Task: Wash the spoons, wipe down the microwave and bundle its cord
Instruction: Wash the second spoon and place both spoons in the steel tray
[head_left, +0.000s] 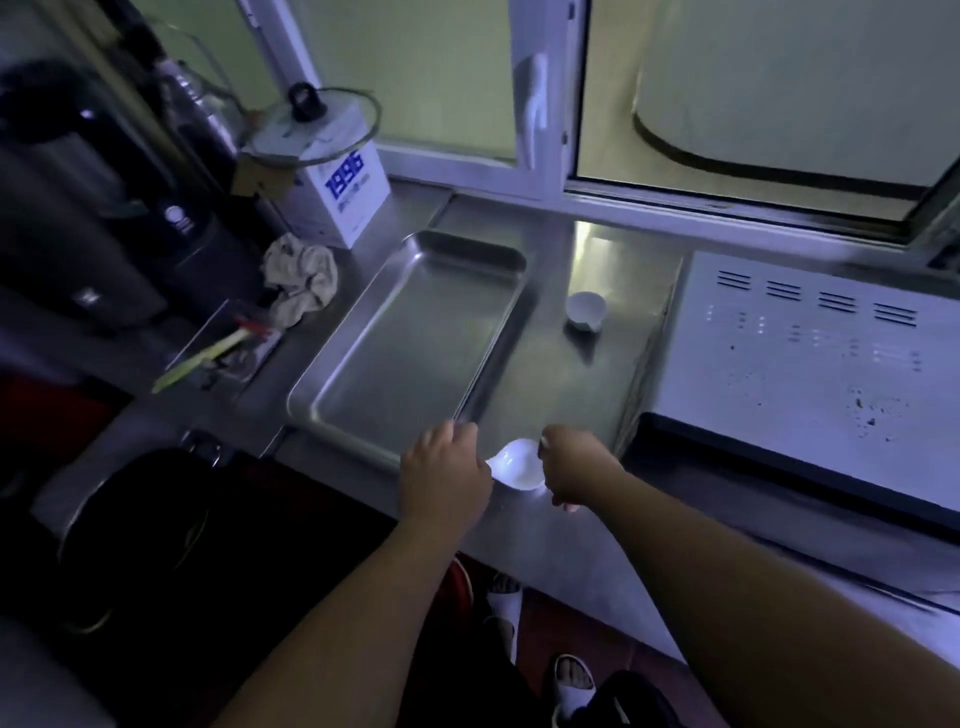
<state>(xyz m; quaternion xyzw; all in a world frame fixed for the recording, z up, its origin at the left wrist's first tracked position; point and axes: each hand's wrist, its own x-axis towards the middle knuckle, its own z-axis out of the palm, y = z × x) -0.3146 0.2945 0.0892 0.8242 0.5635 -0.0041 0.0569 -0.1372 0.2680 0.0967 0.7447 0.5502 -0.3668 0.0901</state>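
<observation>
A white ceramic spoon (519, 463) sits low over the steel counter's front edge, between my two hands. My right hand (576, 462) is closed around its right end, and a pale bit of it shows under my palm. My left hand (447, 470) has curled fingers against the spoon's left tip; the back of the hand hides whether it grips the spoon. The white microwave (805, 374) stands to the right, its top speckled with dark spots. Its cord is out of sight. A crumpled cloth (301, 280) lies at the back left.
An empty steel tray (415, 332) lies just beyond my left hand. A small white cup (586, 310) stands between tray and microwave. A white box (348, 192) with a glass lid (311, 130), dark flasks and a dark pot (130, 519) crowd the left.
</observation>
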